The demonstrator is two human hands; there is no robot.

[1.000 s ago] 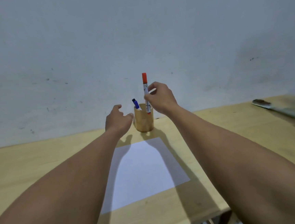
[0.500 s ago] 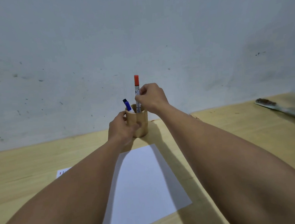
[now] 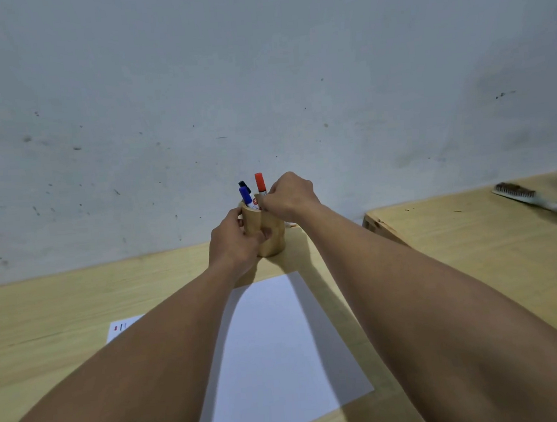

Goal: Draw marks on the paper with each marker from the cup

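Observation:
A wooden cup stands at the back of the table against the wall. Three markers stick out of it: one with a red cap, one with a blue cap, and one with a black cap behind the blue one. My left hand is wrapped around the cup's left side. My right hand pinches the red marker's barrel just above the cup's rim. A blank white sheet of paper lies in front of the cup, between my forearms.
A second sheet with small coloured marks peeks out left of my left forearm. A brush lies on the adjoining table at the far right. A gap separates the two tabletops. The grey wall rises right behind the cup.
My left hand closed around the cup. My right hand lowered the red marker deeper into the cup. A black-capped marker has come into sight behind the blue one.

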